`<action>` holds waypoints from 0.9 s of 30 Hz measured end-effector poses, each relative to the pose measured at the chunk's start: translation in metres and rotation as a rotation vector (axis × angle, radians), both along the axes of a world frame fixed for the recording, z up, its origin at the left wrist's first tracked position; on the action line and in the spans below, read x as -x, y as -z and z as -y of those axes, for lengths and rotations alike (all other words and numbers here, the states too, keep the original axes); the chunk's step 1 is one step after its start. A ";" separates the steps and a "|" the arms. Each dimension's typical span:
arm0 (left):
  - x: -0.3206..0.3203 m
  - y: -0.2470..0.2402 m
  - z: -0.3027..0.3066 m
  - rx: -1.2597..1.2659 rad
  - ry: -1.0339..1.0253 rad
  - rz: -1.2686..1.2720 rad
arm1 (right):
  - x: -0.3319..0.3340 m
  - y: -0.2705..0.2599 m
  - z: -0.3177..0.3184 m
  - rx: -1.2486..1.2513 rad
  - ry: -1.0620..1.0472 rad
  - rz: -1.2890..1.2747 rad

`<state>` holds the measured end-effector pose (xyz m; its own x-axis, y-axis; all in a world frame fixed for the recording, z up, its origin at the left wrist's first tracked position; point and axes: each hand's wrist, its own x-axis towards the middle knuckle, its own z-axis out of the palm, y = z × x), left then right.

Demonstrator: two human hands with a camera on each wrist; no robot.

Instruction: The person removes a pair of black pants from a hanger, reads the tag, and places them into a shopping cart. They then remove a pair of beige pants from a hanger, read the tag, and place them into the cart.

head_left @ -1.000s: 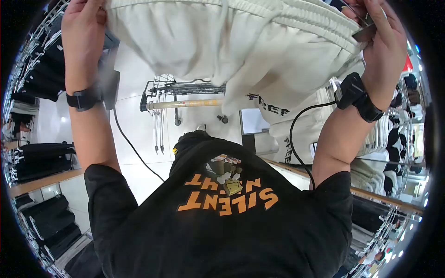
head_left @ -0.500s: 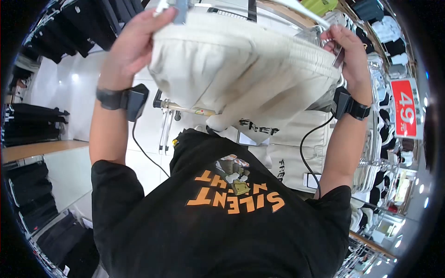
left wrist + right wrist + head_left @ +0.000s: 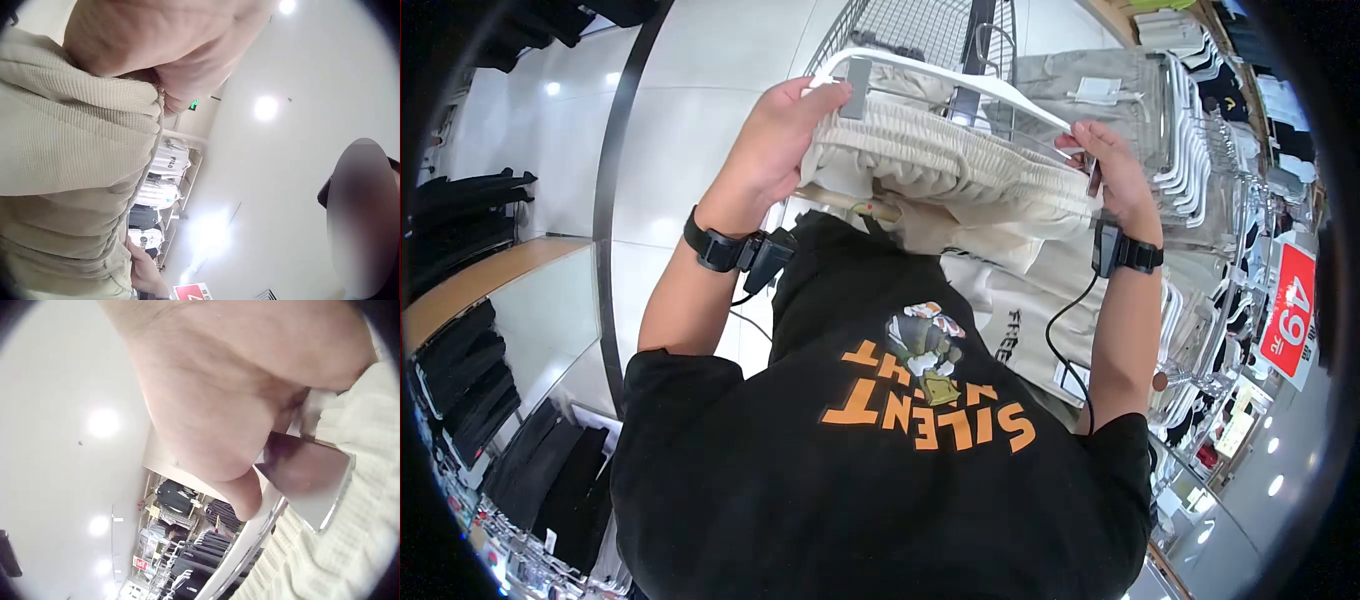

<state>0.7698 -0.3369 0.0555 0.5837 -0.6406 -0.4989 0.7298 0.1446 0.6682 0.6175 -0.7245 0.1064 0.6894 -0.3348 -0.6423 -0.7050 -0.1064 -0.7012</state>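
Cream elastic-waist pants point(image 3: 960, 165) hang by their gathered waistband from a white clip hanger point(image 3: 945, 75) in front of the person's body. My left hand point(image 3: 780, 140) grips the hanger's left end, the thumb on a grey metal clip point(image 3: 856, 90). At the other end my right hand point(image 3: 1115, 170) pinches the hanger beside the second clip. That shiny metal clip point(image 3: 309, 478) bites the ribbed waistband in the right wrist view. In the left wrist view, folds of waistband point(image 3: 81, 125) lie close against the left hand, whose fingertips are hidden.
A wire shopping cart point(image 3: 880, 30) stands beyond the hanger. On the right, a rack carries grey pants point(image 3: 1090, 100) on white hangers point(image 3: 1185, 150), with more cream pants point(image 3: 1010, 310) below. A red price sign point(image 3: 1288, 310) sticks out there. Dark clothes point(image 3: 465, 375) fill shelves on the left.
The pants have come down and nearer the body, and the whole hanger now shows. Both hands have moved closer together, still holding its ends. The view has turned toward the rack.
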 end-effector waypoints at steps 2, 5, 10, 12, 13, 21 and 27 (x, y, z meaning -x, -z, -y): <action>-0.004 0.006 -0.005 -0.057 0.002 -0.019 | -0.003 0.011 0.001 -0.023 0.010 0.009; -0.008 0.016 -0.008 -0.084 0.017 -0.049 | -0.009 0.026 0.010 -0.040 0.074 0.032; -0.008 0.024 -0.004 -0.088 -0.037 -0.049 | -0.023 0.042 0.020 -0.064 0.018 0.074; -0.004 0.025 0.000 -0.107 -0.070 -0.039 | -0.027 0.045 0.013 0.055 -0.046 0.046; 0.000 0.026 0.001 -0.121 -0.084 0.084 | -0.031 0.046 0.009 0.176 -0.113 0.019; 0.075 -0.004 0.034 -0.451 0.006 0.880 | -0.030 0.008 -0.086 0.406 -0.256 0.160; 0.101 0.008 0.055 -0.340 0.191 1.255 | -0.017 0.000 -0.149 0.145 -0.235 0.182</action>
